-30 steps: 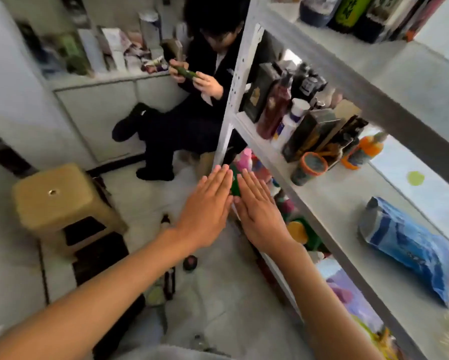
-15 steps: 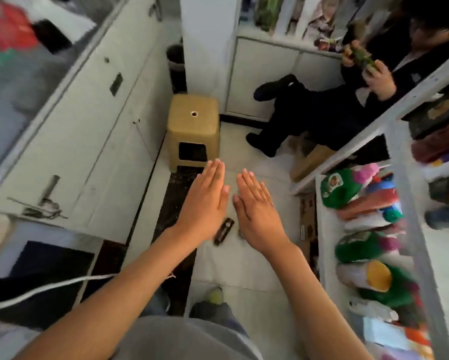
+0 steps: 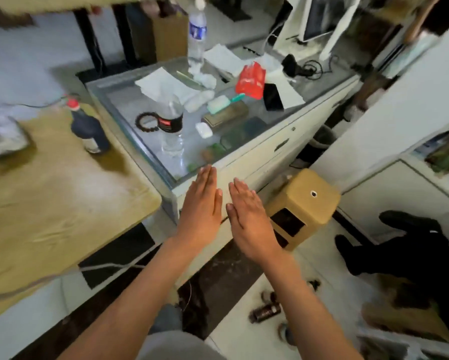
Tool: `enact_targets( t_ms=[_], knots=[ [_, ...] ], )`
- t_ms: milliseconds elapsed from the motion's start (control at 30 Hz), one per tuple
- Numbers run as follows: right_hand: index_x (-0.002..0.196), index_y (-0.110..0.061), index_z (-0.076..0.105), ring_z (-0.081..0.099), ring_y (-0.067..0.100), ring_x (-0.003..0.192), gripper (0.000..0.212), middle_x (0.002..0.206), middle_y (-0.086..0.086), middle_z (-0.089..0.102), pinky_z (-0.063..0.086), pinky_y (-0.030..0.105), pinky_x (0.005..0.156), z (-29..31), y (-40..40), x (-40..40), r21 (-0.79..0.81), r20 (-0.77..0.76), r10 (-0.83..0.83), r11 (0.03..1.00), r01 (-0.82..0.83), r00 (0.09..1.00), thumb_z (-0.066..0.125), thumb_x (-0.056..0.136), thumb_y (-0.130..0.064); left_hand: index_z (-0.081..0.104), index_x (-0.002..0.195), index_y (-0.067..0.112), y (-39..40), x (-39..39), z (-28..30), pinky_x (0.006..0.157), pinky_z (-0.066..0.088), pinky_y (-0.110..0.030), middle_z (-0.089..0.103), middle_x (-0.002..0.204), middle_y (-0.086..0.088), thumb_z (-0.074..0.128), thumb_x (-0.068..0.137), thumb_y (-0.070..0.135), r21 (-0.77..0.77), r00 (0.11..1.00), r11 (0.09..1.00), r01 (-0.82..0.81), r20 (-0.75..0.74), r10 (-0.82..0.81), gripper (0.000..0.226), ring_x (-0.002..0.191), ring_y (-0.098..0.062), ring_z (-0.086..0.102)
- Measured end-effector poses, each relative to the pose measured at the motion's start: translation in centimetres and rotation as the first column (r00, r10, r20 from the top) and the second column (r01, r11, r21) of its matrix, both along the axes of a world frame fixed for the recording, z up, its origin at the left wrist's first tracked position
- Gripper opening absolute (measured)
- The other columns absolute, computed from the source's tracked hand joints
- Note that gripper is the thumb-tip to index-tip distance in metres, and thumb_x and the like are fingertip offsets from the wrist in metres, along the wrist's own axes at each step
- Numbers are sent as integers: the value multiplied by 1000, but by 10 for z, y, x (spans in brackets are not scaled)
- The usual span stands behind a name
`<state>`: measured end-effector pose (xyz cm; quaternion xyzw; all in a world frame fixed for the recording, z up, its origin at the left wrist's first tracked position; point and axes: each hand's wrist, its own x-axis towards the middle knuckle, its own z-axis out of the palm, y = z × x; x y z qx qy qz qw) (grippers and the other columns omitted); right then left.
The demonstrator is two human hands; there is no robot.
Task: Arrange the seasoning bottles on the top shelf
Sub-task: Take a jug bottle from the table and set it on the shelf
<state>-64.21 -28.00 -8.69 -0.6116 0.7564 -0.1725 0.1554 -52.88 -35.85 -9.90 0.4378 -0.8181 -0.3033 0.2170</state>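
Note:
My left hand point(image 3: 201, 203) and my right hand point(image 3: 249, 214) are stretched out side by side in mid-air, palms down, fingers straight, holding nothing. They hover in front of a glass-topped white counter point(image 3: 244, 162). A dark seasoning bottle with a red cap point(image 3: 88, 128) stands upright on a wooden table point(image 3: 49, 203) at the left. Small brown bottles point(image 3: 266, 311) lie on the floor below my right forearm. The shelf unit is out of view.
Two clear water bottles point(image 3: 171, 123), papers, a red packet point(image 3: 252, 79), a phone and a bead bracelet sit on the counter. A tan plastic stool point(image 3: 304, 206) stands right of my hands. A seated person's dark shoes point(image 3: 410, 242) are at the right.
The view has swung left, away from the shelves to the counter and wooden table. My hands keep the same flat, side-by-side pose.

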Motion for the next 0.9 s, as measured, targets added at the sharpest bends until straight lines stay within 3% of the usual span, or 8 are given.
enact_targets(
  t_ms=[100,233,333,400,500,667,800,900],
  knots=[
    [158,-14,19,6,13,153,52,166,3,12,2,31,125,3,-56,17,-9,-15,68,998,-68,998,29,109,-30,9,155,16,-50,26,-2,122,4,-31,5,162,0,25,105,31,12,995,995,-100,-27,101,54,142,-1,-6],
    [156,-13,25,14,14,152,50,164,4,21,1,20,120,5,-122,38,-37,15,85,996,-85,996,33,109,-27,13,155,18,-102,55,1,116,3,-20,9,161,5,26,105,32,43,973,978,-203,-99,206,53,141,3,-3],
    [143,-9,49,44,22,137,41,146,8,52,30,29,115,-1,-154,46,-121,75,0,993,9,997,42,106,-23,29,151,17,-126,70,1,113,11,-17,26,158,2,31,105,29,63,952,961,-268,-136,274,48,145,-6,16],
    [124,-10,63,59,23,113,28,119,7,67,48,35,97,-6,-167,50,-180,113,-77,979,97,991,51,101,-18,38,147,16,-139,79,-2,111,18,-17,36,153,-2,33,104,27,87,929,939,-333,-143,343,45,141,-12,29],
    [111,-9,69,63,18,96,20,104,4,70,47,25,82,-11,-184,61,-164,206,-17,985,52,978,56,96,-11,39,146,16,-156,87,-6,109,21,-18,38,152,-2,33,105,25,123,905,912,-391,-130,406,43,140,-14,32],
    [133,-14,58,59,18,113,34,126,5,63,49,34,97,-29,-232,99,-24,361,287,954,-299,887,49,100,-18,38,147,14,-187,105,-24,112,20,-21,36,154,-5,31,105,25,155,829,828,-539,-71,554,44,143,-16,28],
    [141,-16,49,54,22,123,42,139,5,54,46,39,103,-39,-287,136,56,421,338,916,-396,842,48,100,-23,39,147,10,-209,137,-36,115,20,-28,37,153,-8,31,105,23,199,689,683,-703,-48,723,44,145,-18,25],
    [134,-13,55,58,24,116,37,130,7,60,47,32,89,-52,-336,164,56,482,280,936,-348,830,53,98,-20,41,145,8,-222,157,-39,116,23,-30,39,152,-8,33,105,21,210,590,585,-783,-45,806,43,144,-18,28]
  ],
)
